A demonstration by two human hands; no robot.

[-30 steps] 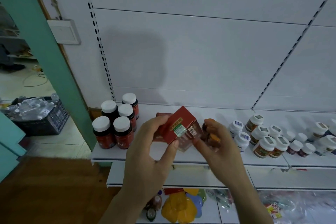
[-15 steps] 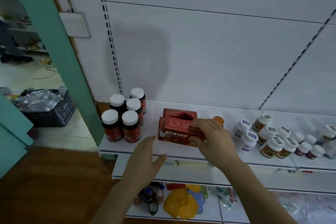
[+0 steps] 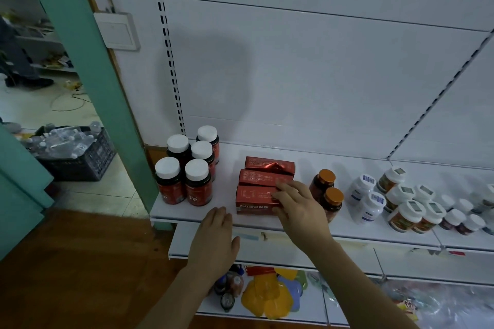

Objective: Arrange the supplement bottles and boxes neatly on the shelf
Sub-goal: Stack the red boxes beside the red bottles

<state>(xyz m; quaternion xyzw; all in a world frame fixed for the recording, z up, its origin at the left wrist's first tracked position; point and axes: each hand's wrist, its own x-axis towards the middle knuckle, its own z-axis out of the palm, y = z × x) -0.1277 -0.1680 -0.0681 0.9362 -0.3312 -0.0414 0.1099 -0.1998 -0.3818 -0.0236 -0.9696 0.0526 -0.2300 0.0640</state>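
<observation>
R hand (image 3: 296, 203), fingers fairly flat on the front red box (image 3: 254, 199) mid-shelf (image 3: 347, 232), shd nudge it square w/ the 2 boxes at its 12 o'clock; L hand (image 3: 213, 238) open, empty, at 7.

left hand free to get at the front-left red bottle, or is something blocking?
Probably yes. The left hand hovers open at the shelf edge, holding nothing, and the front-left red bottle stands at the front of its group with bare shelf between. The right hand is busy at the boxes.
</observation>
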